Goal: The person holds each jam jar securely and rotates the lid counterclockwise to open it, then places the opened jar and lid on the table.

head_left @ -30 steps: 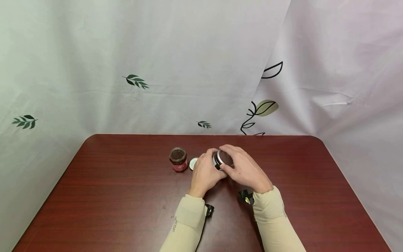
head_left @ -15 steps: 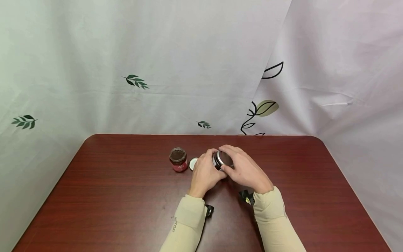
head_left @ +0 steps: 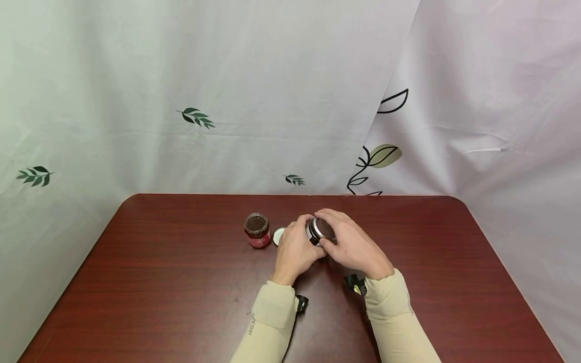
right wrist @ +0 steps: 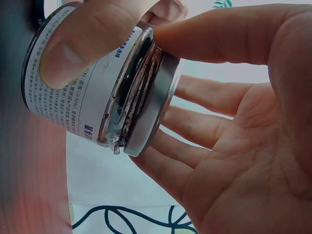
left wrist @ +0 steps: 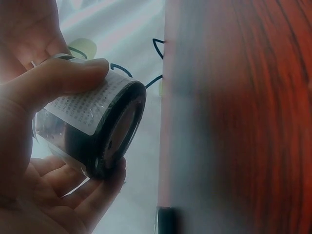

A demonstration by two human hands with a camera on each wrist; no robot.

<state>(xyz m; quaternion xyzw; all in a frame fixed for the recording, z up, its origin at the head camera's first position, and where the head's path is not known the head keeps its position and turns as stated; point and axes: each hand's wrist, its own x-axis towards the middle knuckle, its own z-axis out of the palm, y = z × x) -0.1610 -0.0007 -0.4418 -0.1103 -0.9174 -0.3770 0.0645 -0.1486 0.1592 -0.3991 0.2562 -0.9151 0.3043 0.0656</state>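
My left hand (head_left: 296, 252) grips a glass jar (left wrist: 73, 134) with a white printed label, its thumb lying across the label in both wrist views. The jar is tilted, its base toward the left. On its mouth sits a metal lid (right wrist: 158, 100) with a silver rim and brownish top. My right hand (head_left: 356, 246) pinches that lid's edge between thumb and fingers. Dark-smeared glass threads show between lid and label in the right wrist view. Left of the hands, a second jar (head_left: 257, 231) with a red label stands open, dark contents inside.
A round lid (head_left: 278, 236) with a pale inside lies beside the red-labelled jar, partly hidden by my left hand. The reddish-brown wooden table (head_left: 159, 282) ends at a white leaf-patterned curtain (head_left: 254, 91). Dark wrist-worn devices show below both hands.
My right hand's fingers and thumb have shifted very slightly around the lid. The left hand, the tilted jar and the other things stay in place.
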